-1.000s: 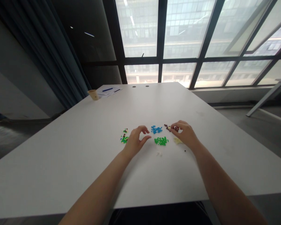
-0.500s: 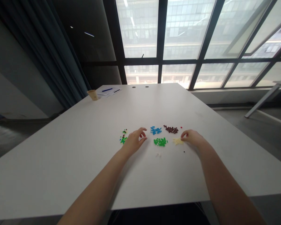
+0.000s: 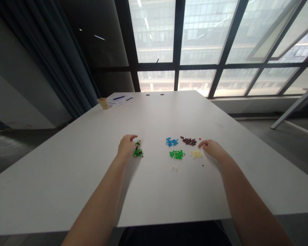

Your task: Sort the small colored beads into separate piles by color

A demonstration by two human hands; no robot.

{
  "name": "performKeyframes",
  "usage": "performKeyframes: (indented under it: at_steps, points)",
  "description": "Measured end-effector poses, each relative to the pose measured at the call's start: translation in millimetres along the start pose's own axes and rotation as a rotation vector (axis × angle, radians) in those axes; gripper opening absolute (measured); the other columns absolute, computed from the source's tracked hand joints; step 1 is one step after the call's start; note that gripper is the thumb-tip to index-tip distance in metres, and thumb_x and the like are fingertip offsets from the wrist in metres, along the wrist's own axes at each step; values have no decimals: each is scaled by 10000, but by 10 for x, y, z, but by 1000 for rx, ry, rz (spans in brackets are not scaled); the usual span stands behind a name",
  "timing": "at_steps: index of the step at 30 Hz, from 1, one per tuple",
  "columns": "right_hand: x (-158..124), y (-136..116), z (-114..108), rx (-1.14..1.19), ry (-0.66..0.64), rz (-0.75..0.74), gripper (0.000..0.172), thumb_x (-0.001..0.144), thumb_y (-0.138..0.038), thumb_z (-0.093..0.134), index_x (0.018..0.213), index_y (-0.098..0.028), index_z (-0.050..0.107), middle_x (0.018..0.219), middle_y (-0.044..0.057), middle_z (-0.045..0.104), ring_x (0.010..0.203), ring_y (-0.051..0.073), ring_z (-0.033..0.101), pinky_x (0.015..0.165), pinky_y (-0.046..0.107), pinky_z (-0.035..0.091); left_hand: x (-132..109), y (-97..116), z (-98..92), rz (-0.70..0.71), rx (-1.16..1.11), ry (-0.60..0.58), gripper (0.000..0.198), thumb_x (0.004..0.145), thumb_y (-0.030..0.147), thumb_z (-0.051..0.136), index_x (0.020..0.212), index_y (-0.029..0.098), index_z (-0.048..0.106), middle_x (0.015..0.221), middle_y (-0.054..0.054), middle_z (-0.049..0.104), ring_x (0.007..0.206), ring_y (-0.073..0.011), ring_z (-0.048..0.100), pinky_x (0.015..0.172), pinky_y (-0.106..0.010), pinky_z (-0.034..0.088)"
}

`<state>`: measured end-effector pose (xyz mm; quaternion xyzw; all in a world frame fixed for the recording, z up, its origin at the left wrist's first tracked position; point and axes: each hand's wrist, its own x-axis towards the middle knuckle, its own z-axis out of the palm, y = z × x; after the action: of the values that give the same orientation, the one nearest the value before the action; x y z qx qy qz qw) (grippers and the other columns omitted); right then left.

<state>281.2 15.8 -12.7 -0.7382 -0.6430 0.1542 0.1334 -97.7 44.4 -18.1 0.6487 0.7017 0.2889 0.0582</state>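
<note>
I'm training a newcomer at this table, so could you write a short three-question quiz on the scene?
1. Which hand is beside the mixed pile of tiny pieces?
2. True or false: in the head view, the blue pile lies to the left of the dark brown pile.
3. Which pile is nearest the fingertips of the right hand: A green, B blue, or C the pale yellow pile?

Key: 1. left hand; 2. true; 3. C.

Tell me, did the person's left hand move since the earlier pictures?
Yes, the bare left hand moved left, farther from the pile of small blue plastic pieces.
</note>
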Motion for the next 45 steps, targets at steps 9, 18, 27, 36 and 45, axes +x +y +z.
performKeyframes:
  at_steps: [9,18,27,36,45]
  points:
    - [-35,-112,-44,59,-63,8,309,685,-172,427,832,-225,694,598,11,584,542,117,488,538,225,329,-99,57,131,-25,232,-114,274,732,386,469,855,267,683,970,-57,613,898,-227,554,687,-304,440]
    - [-49,-143,-47,65,-72,6,315,690,-172,417,834,-234,690,627,12,581,534,113,468,532,226,321,-114,108,139,6,275,-145,183,708,315,507,765,260,673,952,-35,627,931,-227,536,685,-301,418]
    - [-89,-178,-82,63,-62,-1,311,702,-194,428,858,-242,693,677,12,613,573,117,495,554,223,335,-125,106,153,16,327,-140,209,736,296,468,815,235,651,967,-69,625,936,-252,533,679,-329,419]
    - [-53,-129,-40,83,-47,-20,318,689,-195,426,853,-241,694,834,20,645,568,105,485,531,219,314,-92,113,183,44,260,-124,203,758,261,453,818,186,631,892,-78,646,872,-210,567,713,-297,430]
    - [-77,-195,-35,81,-28,-63,317,698,-190,417,836,-243,697,797,19,637,579,107,487,541,216,317,-201,349,188,249,-274,-193,210,762,223,452,846,170,636,867,-52,651,757,-148,594,705,-264,471]
